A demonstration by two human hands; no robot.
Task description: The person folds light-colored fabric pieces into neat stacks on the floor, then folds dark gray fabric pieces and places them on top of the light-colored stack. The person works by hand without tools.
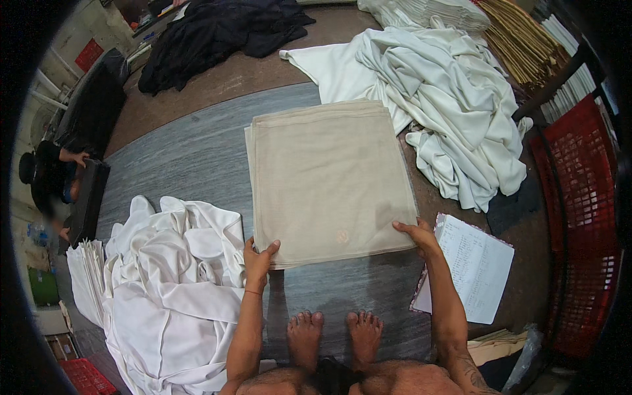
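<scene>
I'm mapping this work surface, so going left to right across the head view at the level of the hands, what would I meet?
Heap of white cloth → left hand on the near left corner of the folded beige cloth → right hand on its near right corner → sheet of paper → red plastic crate.

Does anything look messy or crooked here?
The beige folded cloth stack lies neat between the left hand and right hand. The white cloth heaps and are crumpled, and dark cloth is bunched up behind.

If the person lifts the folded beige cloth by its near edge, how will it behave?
The folded beige cloth lies flat in thin layers, so it probably droops and unfolds. Left hand and right hand hold separate corners, which suggests it is light but floppy.
</scene>
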